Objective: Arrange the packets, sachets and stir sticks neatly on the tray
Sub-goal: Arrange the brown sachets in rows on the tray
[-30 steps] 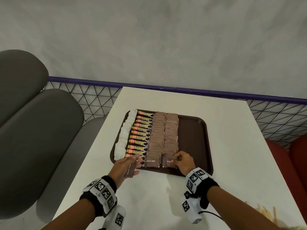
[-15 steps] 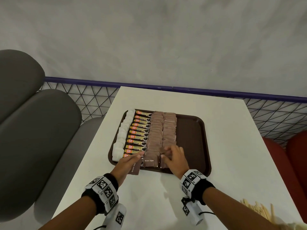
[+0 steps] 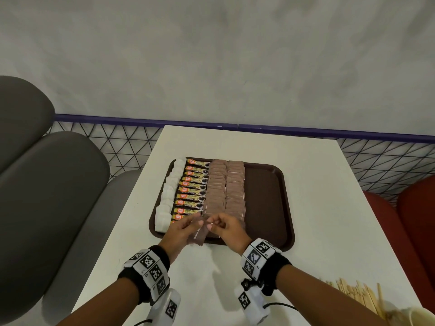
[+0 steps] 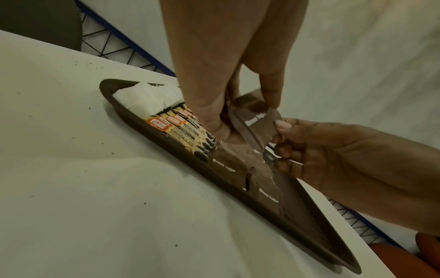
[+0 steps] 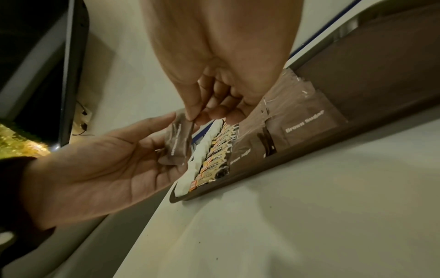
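A brown tray (image 3: 266,203) holds a column of white packets (image 3: 168,196), a column of coffee granule sticks (image 3: 194,191) and two columns of brown sugar sachets (image 3: 226,187). Above the tray's near edge my left hand (image 3: 196,223) holds a small stack of brown sugar sachets (image 3: 199,235), seen closer in the wrist views (image 4: 257,122) (image 5: 177,141). My right hand (image 3: 215,225) pinches the top edge of one sachet in that stack between thumb and forefinger (image 5: 190,111). Wooden stir sticks (image 3: 353,295) lie loose on the table at the near right.
The tray sits on a white table (image 3: 329,208); its right third is bare. A pale cup rim (image 3: 421,317) shows at the near right corner. Grey seats (image 3: 47,184) stand left, red seats (image 3: 412,220) right, a wire fence behind.
My right hand left the front row of sachets on the tray and moved left to the stack in my left hand, which rose slightly toward it.
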